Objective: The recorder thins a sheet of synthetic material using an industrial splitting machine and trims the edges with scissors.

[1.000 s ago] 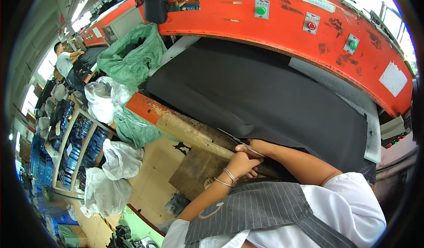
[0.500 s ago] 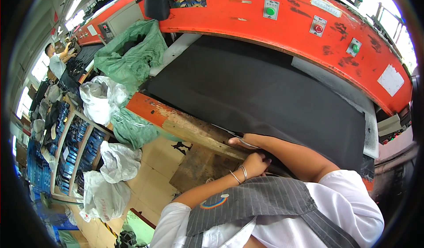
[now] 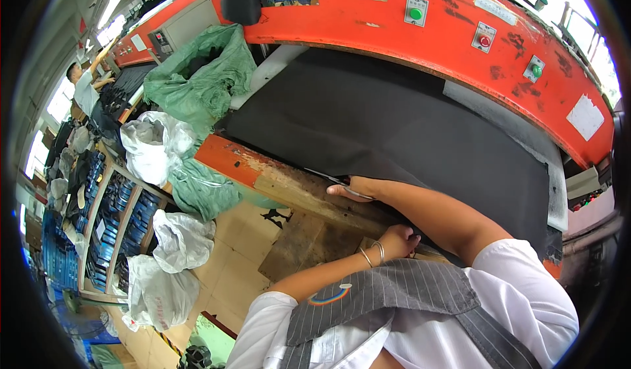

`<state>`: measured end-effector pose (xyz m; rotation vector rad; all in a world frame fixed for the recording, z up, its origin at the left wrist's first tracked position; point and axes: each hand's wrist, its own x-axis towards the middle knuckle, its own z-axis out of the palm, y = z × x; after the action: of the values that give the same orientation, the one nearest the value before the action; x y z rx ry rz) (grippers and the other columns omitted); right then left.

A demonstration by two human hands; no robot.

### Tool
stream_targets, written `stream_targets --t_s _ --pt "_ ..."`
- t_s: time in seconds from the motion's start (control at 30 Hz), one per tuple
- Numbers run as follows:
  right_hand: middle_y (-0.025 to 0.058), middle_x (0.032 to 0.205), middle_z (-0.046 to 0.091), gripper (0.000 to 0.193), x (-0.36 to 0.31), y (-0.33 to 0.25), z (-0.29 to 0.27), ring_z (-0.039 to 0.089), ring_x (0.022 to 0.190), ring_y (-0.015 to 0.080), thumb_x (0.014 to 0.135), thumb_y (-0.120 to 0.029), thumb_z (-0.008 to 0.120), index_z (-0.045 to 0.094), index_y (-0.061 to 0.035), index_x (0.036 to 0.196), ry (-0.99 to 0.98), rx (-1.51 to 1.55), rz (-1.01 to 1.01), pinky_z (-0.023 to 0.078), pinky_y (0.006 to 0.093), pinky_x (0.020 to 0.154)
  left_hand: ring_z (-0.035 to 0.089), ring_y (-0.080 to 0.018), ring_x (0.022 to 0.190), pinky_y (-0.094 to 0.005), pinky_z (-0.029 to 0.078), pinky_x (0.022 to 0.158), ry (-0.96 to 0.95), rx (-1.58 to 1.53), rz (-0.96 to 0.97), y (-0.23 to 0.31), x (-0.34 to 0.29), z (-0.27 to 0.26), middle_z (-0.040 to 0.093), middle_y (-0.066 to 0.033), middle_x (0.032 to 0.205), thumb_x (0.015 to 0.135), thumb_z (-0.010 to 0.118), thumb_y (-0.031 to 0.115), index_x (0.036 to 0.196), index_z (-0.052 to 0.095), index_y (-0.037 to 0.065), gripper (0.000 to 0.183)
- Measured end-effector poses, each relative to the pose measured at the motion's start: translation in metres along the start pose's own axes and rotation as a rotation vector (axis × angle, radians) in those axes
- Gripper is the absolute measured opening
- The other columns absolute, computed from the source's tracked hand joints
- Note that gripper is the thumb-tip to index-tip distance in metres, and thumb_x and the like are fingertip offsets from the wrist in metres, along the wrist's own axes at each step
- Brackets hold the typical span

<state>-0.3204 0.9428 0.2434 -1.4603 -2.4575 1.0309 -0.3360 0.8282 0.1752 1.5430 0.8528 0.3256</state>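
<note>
A wide black sheet (image 3: 368, 113) lies across the bed of a red machine, its near edge running along a worn wooden ledge (image 3: 299, 188). At that edge my right hand (image 3: 351, 187) grips a pair of scissors (image 3: 318, 172), the blades pointing left along the sheet's border. Nearer my body, my left hand (image 3: 398, 241), with bracelets at the wrist, has its fingers curled closed at a loose black edge of the sheet. What sits between those fingertips is partly hidden.
The red machine front (image 3: 368, 21) carries green and red push buttons (image 3: 484, 40). Left of the bed stand a green woven sack (image 3: 197, 80) and white sacks (image 3: 158, 142). A rack of blue items (image 3: 121, 218) stands further left. One co-worker (image 3: 85, 86) is at the far left.
My right hand and the scissors have moved left along the sheet's near edge. My left hand stays near the ledge, fingers closed. The co-worker has raised an arm.
</note>
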Motion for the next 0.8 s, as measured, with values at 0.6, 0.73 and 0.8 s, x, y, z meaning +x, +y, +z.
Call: stream_targets --t_s 0.6,0.73,0.8 --pt "0.0193 0.118 0.055 0.064 0.088 -0.043 0.001 0.050 0.112 0.0336 0.086 -0.057 0.044 0.053 -0.0040 0.120 -0.036 0.057 -0.077 0.040 0.0415 0.091 0.062 -0.0339 0.064 -0.0396 0.049 0.062 -0.057 -0.048 0.134 -0.009 0.003 0.004 0.061 -0.0196 0.065 0.082 0.054 0.019 0.076 0.061 -0.002 0.023" --pt "0.0225 0.122 0.052 0.064 0.098 -0.060 -0.006 0.046 0.116 0.0354 0.086 -0.054 0.046 0.051 -0.0015 0.122 -0.006 0.032 -0.093 0.036 0.0414 0.095 0.062 -0.0346 0.064 -0.0401 0.049 0.061 -0.059 -0.004 0.192 -0.002 -0.001 -0.002 0.060 -0.0217 0.065 0.082 0.055 0.019 0.073 0.060 -0.004 0.026" --pt "0.0239 0.120 0.052 0.066 0.111 -0.059 -0.009 0.047 0.114 0.0362 0.084 -0.056 0.049 0.052 -0.0009 0.120 -0.099 -0.013 0.032 0.036 0.0412 0.095 0.062 -0.0352 0.066 -0.0407 0.049 0.062 -0.068 0.020 0.199 0.002 -0.002 -0.005 0.060 -0.0223 0.067 0.082 0.055 0.019 0.073 0.060 -0.004 0.025"
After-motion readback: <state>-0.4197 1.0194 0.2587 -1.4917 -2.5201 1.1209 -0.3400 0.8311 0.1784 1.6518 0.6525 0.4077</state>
